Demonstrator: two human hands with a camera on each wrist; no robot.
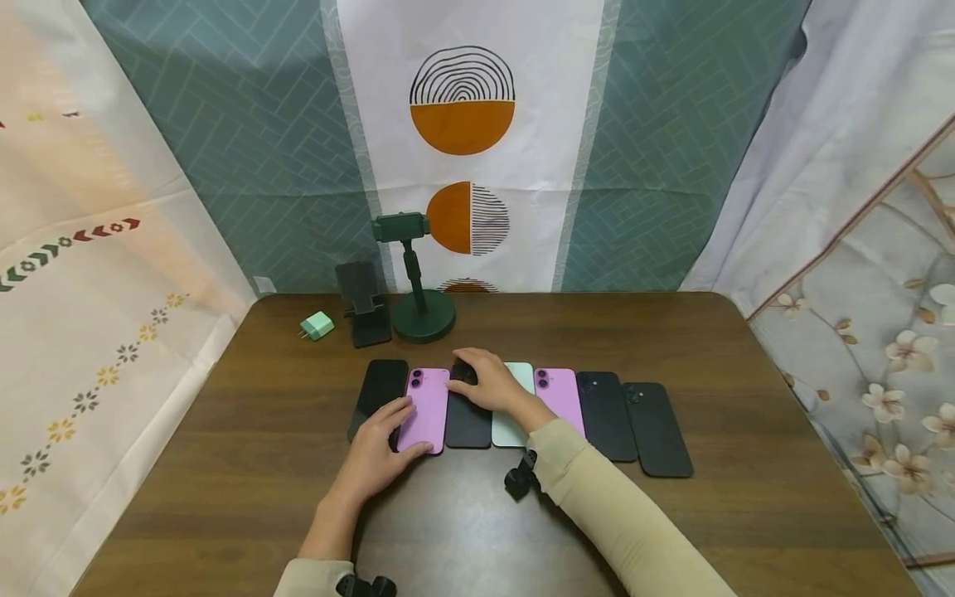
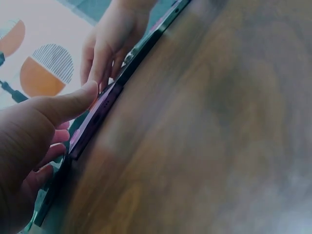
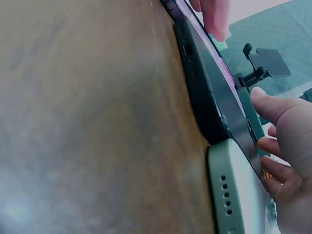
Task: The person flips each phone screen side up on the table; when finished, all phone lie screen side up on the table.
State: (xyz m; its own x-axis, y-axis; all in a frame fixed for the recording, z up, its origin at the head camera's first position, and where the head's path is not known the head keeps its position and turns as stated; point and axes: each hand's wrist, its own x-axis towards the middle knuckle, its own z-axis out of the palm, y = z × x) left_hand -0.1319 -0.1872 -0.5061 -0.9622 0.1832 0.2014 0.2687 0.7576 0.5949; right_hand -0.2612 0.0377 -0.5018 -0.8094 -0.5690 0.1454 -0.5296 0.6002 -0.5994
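Several phones lie face down side by side in a row. My left hand rests at the left pink phone, fingers along its left side and thumb by its lower edge. In the left wrist view that thumb stretches over the pink phone. My right hand holds the upper end of the black phone just right of it, thumb at the left edge, fingers over the top. A pale green phone lies partly under the right hand. Another black phone lies at the row's left end, partly behind the left hand.
Rightward, the row holds a second pink phone and two dark phones, one mid-right and one at the end. Behind stand a green phone stand, a black folding stand and a mint charger plug.
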